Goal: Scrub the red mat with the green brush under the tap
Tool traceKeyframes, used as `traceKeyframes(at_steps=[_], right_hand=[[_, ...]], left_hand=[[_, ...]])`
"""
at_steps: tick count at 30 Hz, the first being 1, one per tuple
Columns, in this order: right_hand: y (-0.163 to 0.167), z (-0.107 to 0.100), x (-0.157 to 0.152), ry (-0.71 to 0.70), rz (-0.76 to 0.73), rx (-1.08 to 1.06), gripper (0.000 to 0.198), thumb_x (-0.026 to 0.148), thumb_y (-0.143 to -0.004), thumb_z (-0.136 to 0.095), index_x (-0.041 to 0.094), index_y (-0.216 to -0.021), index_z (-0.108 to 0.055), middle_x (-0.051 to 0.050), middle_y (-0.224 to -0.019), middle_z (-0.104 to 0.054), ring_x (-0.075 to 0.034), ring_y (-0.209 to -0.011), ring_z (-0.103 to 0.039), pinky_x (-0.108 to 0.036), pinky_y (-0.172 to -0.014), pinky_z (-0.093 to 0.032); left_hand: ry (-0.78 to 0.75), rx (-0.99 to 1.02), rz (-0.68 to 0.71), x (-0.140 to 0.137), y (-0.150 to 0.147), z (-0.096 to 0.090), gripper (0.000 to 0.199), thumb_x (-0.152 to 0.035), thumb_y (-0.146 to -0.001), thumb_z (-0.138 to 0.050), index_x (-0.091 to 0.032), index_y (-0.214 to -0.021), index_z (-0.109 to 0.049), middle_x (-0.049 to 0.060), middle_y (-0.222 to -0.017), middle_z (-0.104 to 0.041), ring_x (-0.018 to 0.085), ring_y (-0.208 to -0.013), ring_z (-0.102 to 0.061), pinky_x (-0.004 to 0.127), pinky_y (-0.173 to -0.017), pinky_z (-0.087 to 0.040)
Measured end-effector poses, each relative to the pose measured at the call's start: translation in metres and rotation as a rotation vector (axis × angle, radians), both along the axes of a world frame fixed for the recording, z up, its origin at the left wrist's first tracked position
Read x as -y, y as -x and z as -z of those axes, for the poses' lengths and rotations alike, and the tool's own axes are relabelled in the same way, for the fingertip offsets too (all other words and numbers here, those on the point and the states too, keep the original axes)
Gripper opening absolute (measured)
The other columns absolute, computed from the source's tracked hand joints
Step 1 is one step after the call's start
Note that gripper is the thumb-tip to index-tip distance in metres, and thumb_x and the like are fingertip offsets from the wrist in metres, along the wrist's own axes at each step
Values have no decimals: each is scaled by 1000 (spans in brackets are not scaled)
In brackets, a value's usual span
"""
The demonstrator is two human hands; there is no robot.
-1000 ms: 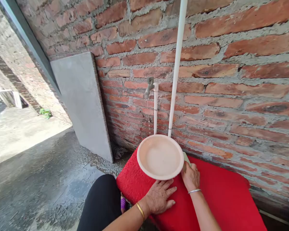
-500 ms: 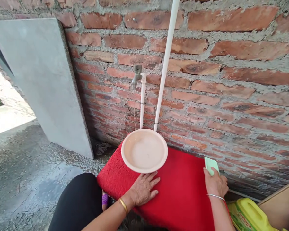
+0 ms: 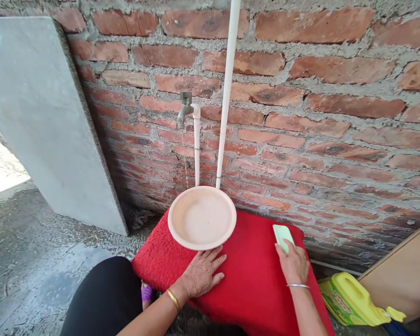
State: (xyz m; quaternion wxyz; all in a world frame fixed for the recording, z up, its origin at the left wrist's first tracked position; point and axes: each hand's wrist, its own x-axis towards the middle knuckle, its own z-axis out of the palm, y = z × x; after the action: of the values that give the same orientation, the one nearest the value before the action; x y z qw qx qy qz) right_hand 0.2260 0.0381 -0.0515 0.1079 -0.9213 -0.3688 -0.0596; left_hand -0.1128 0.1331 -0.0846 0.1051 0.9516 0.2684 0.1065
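Observation:
My left hand [image 3: 203, 274] lies flat with fingers spread on a red cloth [image 3: 254, 275], its fingertips near the front rim of a pale pink basin [image 3: 202, 244]. The cloth covers a low, flat-topped support. At the cloth's right side my right hand [image 3: 294, 265] is closed around a pale green, flat, rounded-rectangular thing [image 3: 283, 234]. Its underside is hidden, so I cannot tell its kind. Water fills part of the basin. Behind it, a tap [image 3: 185, 110] lets a thin stream fall toward the basin's back left.
White pipes [image 3: 227, 93] run up the brick wall [image 3: 322, 116]. A grey slab [image 3: 52, 116] leans on the left above wet concrete floor [image 3: 56, 280]. A yellow jug [image 3: 352, 301] and a cardboard-coloured panel [image 3: 402, 270] stand at right. My black-clad knee [image 3: 100, 298] is front left.
The right hand has moved left over the red cloth with the pale green thing. My left hand stays on the cloth by the basin. The view has shifted slightly right.

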Motion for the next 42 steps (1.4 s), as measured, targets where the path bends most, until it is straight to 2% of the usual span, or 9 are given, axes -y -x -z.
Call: traceKeyframes(at_steps=[3, 6, 13, 16, 25, 28, 37, 39, 42], right_hand=[[-39, 0, 26, -43, 206, 24, 55, 56, -98, -41, 21, -132, -66, -16, -103, -66, -32, -100, -64, -43, -79, -51], [-28, -2, 19, -94, 231, 22, 58, 58, -97, -40, 18, -130, -66, -18, -101, -66, -33, -100, -63, -43, -78, -51], [116, -4, -55, -99, -293, -112, 38, 44, -97, -53, 26, -127, -67, -10, -109, -64, -24, -100, -63, -33, -85, -45], [136, -3, -58, -29, -363, -93, 37, 42, -98, -54, 27, -129, -66, -9, -110, -64, -24, -102, -63, -34, -87, -45], [-20, -3, 38, 19, 126, 39, 51, 53, -98, -42, 21, -131, -66, -15, -103, -67, -30, -101, -64, -41, -81, -51], [-34, -2, 50, -39, 214, 77, 57, 56, -98, -39, 17, -129, -67, -17, -98, -67, -34, -103, -63, -42, -78, -51], [130, 5, -35, -94, -276, -117, 36, 42, -96, -56, 27, -127, -68, -9, -109, -65, -24, -101, -64, -33, -86, -47], [137, 7, -37, -79, -316, -76, 36, 41, -96, -57, 28, -128, -68, -10, -110, -65, -24, -104, -63, -34, -86, -46], [100, 10, -15, -49, -228, -31, 39, 44, -95, -56, 26, -128, -68, -12, -110, -65, -26, -102, -63, -37, -85, -47]], left_hand=[[18, 23, -7, 0, -1, 1, 57, -53, -97, -55, -33, -150, -51, 5, -160, -45, 27, -146, -42, 45, -122, -33], [31, 5, -7, 0, -1, -1, 57, -53, -96, -56, -33, -150, -51, 5, -160, -44, 27, -146, -41, 46, -121, -33], [26, -18, -13, 0, 0, -6, 57, -53, -97, -56, -32, -150, -51, 5, -160, -44, 28, -146, -42, 46, -121, -34], [34, -22, -11, 0, 0, -7, 57, -54, -97, -55, -32, -150, -51, 6, -160, -44, 28, -146, -43, 47, -121, -35], [55, -8, -2, 0, -1, -6, 57, -53, -97, -55, -31, -150, -51, 7, -160, -45, 28, -146, -42, 46, -121, -34], [52, -8, 1, -1, -1, -5, 58, -53, -97, -55, -30, -150, -51, 7, -160, -44, 28, -146, -42, 47, -121, -34], [-30, 9, 1, -1, 1, 5, 57, -51, -97, -57, -32, -150, -50, 5, -160, -46, 27, -146, -41, 46, -121, -33], [-32, 3, -1, -1, 1, 5, 57, -51, -97, -57, -33, -151, -50, 4, -160, -45, 28, -146, -41, 47, -121, -34], [-19, -11, -1, -1, 1, 3, 57, -51, -97, -56, -32, -151, -49, 5, -161, -44, 27, -147, -41, 47, -120, -35]])
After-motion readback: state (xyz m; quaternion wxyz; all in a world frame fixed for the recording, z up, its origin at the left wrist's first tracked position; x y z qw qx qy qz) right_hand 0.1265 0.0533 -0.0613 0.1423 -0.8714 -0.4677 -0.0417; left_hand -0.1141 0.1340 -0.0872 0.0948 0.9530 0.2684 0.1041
